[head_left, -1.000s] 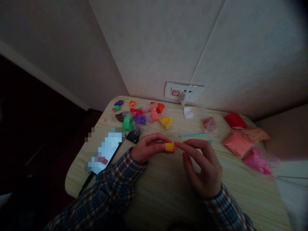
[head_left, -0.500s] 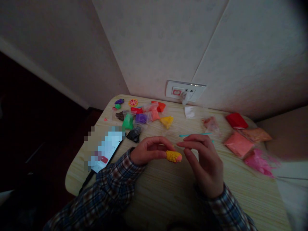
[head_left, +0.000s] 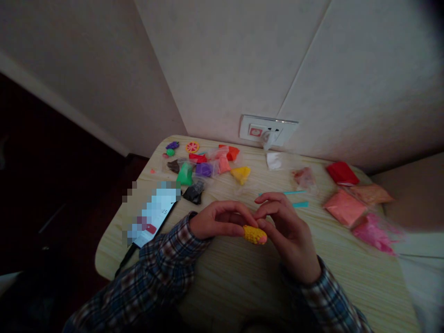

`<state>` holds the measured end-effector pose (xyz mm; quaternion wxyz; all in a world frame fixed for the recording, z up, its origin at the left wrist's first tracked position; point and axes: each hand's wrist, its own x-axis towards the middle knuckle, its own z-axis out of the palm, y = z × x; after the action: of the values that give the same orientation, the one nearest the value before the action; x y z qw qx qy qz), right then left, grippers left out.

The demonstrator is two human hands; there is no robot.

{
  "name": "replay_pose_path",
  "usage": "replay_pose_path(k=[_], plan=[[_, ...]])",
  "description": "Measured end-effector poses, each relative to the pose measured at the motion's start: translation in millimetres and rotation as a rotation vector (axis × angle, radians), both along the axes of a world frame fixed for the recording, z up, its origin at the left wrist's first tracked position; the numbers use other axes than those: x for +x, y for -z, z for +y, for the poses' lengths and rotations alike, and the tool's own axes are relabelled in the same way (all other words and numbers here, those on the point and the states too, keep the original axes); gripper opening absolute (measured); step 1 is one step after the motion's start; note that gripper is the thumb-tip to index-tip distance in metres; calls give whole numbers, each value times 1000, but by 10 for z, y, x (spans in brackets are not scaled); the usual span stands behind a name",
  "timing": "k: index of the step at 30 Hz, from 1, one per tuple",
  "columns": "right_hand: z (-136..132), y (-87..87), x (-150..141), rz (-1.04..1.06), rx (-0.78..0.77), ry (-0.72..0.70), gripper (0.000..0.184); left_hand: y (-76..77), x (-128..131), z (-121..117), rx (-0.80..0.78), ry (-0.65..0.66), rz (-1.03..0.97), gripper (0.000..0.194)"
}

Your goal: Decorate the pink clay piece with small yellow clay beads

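A small corn cob of yellow clay (head_left: 255, 235), bumpy all over and with a bare pink tip, is pinched between the thumb and fingers of my left hand (head_left: 222, 221). Its pink end points right and slightly down. My right hand (head_left: 289, 231) is at the cob's upper right side, thumb and index finger pressed together close by the left fingertips. Whatever may be in that pinch is too small or hidden to make out. Behind the right hand lie turquoise modelling tools (head_left: 300, 204), partly covered by its fingers.
Bags of coloured clay, including yellow (head_left: 241, 174), green (head_left: 185, 175) and black (head_left: 194, 193), lie beyond my hands. More bags, one coral (head_left: 344, 207), are at the right. A phone (head_left: 156, 217) lies left. Clay grapes (head_left: 172, 145) and a round slice (head_left: 192, 147) sit at the back.
The cob has moved down and right, with its pink tip now turned more downward. My right hand's fingers drew away from it, then came back pinched together at its upper side.
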<state>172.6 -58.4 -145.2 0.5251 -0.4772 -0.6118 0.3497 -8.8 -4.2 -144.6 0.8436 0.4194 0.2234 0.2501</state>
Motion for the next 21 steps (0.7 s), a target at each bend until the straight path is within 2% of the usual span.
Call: replay_pose_path(k=[11, 17, 21], plan=[[-36, -9, -48, -94, 60, 3, 12, -16, -9, 5, 4, 54, -12, 32], [10, 35, 19, 228, -62, 86, 10, -35, -27, 8, 0, 56, 1, 32], [21, 71, 37, 323, -120, 67, 14, -22, -29, 11, 1, 32, 8, 34]])
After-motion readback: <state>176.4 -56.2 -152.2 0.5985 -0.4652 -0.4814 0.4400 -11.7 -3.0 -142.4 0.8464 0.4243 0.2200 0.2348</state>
